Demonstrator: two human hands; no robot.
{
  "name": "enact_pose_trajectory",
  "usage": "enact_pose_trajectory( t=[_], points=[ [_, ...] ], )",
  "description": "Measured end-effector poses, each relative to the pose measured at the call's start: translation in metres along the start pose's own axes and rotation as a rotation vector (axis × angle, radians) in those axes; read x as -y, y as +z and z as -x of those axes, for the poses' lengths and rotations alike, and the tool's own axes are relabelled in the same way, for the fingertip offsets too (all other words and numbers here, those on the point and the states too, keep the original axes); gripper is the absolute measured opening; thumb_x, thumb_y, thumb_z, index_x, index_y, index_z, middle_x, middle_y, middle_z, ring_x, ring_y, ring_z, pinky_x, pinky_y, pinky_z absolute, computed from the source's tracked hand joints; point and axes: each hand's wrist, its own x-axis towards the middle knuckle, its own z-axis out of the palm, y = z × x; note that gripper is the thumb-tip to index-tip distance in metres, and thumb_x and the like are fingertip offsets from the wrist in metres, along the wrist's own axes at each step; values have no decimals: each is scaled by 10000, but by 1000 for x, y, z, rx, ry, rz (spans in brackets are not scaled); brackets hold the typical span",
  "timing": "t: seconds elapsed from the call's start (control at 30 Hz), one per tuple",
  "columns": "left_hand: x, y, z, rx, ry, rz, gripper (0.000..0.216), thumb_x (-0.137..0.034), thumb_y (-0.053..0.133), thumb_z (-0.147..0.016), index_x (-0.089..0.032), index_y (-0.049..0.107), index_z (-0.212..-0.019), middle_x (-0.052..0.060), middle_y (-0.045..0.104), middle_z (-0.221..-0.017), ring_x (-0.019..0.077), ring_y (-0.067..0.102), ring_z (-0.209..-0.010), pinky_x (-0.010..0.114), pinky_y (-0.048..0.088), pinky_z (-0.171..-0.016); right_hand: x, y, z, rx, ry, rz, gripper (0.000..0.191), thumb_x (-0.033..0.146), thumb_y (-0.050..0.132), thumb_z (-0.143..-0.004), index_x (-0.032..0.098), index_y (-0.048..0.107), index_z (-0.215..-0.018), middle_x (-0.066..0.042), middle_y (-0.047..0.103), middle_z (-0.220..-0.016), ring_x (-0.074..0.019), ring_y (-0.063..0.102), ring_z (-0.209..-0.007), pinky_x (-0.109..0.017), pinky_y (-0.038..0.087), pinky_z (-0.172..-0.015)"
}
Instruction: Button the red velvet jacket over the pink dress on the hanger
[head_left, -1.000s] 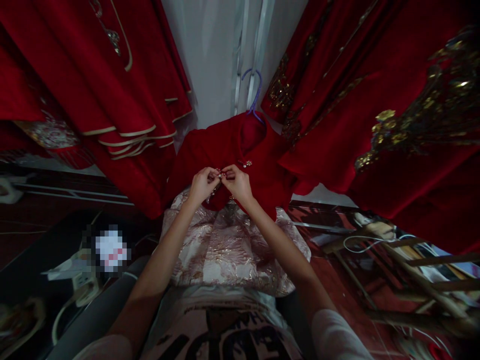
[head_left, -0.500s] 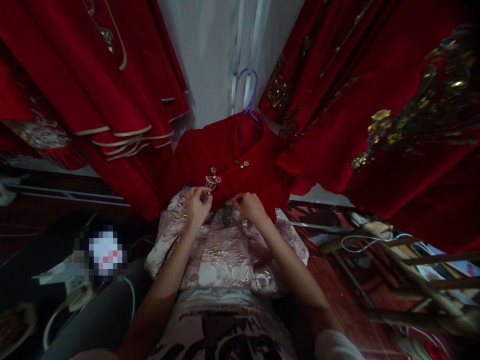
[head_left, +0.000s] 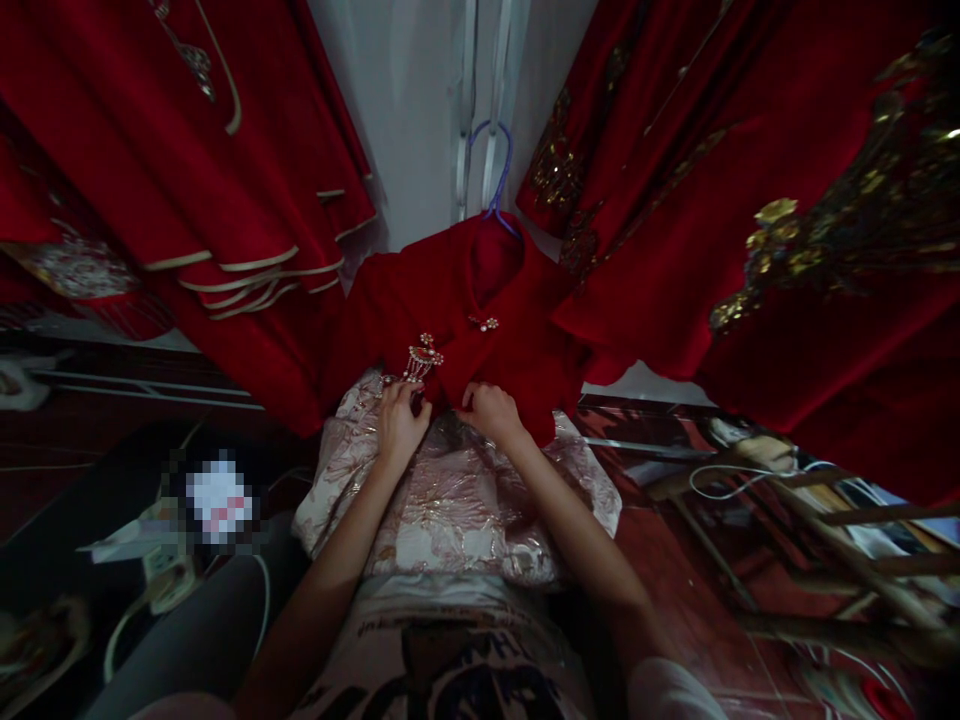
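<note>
Both hands, left hand and right hand, pinch the red jacket hem at 6 o'clock below the jewelled clasp; pull evenly, 2 sides level.

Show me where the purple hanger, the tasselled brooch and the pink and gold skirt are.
purple hanger [head_left: 491, 165]: head view, on its hook loop.
tasselled brooch [head_left: 424, 358]: head view, on its red centre.
pink and gold skirt [head_left: 450, 520]: head view, on the fabric between the forearms.

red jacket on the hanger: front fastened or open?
Fastened, at least at the top: the red jacket lies closed at two jewelled clasps. Both hands hide its hem, so cannot tell there.
</note>
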Motion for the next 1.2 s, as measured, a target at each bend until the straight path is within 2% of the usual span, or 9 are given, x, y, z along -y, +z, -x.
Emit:
enact_pose_trajectory(
  t=[0.1, 0.2, 0.33, 0.47, 0.63, 0.77, 0.87, 1.0, 1.2],
  points=[
    [-3, -3, 1, -17, 20, -25, 199, -218, 630, -767, -234, 644, -965, 91, 552, -1036, 298, 529, -1044, 453, 443, -953, -5, -2, -2, -9, -43, -104, 116, 273, 718, -730, 220, 657, -815, -26, 724, -834, -171, 677, -747, -238, 450, -637],
    [-4, -6, 2, -23, 42, -37, 175, -227, 667, -741, -229, 631, -912, 86, 548, -1022, 294, 521, -1041, 449, 446, -942, -13, -5, -6, 41, -93, -245, 129, 219, 735, -690, 202, 636, -772, 3, 706, -743, -134, 661, -682, -203, 431, -598],
    [0, -3, 5, 115, -19, 175, 159, -228, 637, -760, -226, 568, -903, 23, 598, -850, 194, 588, -799, 344, 501, -769, -23, -8, -10, 159, -181, -497, 167, 234, 760, -693, 174, 626, -771, 4, 699, -689, -122, 666, -646, -189, 447, -582],
    [7, 5, 7, 79, -153, 386, 200, -250, 650, -736, -211, 554, -907, -10, 590, -773, 136, 600, -697, 271, 511, -683, -20, -3, -11, 136, -220, -657, 197, 259, 778, -694, 160, 627, -773, -11, 706, -703, -126, 677, -659, -201, 485, -609],
    [9, 11, 7, 165, -287, 625, 305, -243, 713, -661, -192, 548, -912, -1, 634, -829, 113, 633, -690, 253, 527, -674, -8, 15, -14, 2, -181, -697, 143, 239, 741, -737, 159, 635, -789, -20, 714, -746, -121, 687, -692, -208, 521, -659],
    [12, 16, 5, 102, -357, 778, 464, -248, 777, -607, -183, 538, -999, -15, 635, -799, 102, 625, -666, 236, 523, -656, -6, 26, -17, -119, -174, -649, 76, 209, 691, -779, 173, 634, -814, -14, 719, -778, -117, 682, -703, -207, 519, -665],
    [16, 18, 4, 73, -383, 805, 400, -245, 785, -596, -167, 598, -941, 2, 653, -793, 107, 631, -682, 240, 526, -674, -7, 28, -18, -133, -168, -636, 64, 198, 683, -781, 177, 634, -816, -14, 718, -773, -124, 683, -705, -213, 519, -661],
    [21, 20, 4, 147, -389, 824, 246, -263, 752, -628, -155, 663, -831, 35, 697, -829, 124, 650, -727, 268, 537, -735, -6, 31, -18, -160, -159, -653, 42, 180, 657, -789, 181, 629, -819, -10, 708, -766, -125, 682, -708, -220, 531, -682],
    [21, 19, 6, 228, -465, 894, 301, -257, 761, -584, -144, 689, -853, 56, 736, -827, 160, 689, -765, 346, 548, -843, 0, 37, -17, -154, -176, -681, 37, 179, 628, -802, 193, 610, -831, 7, 690, -769, -108, 666, -699, -196, 528, -666]
  ],
)
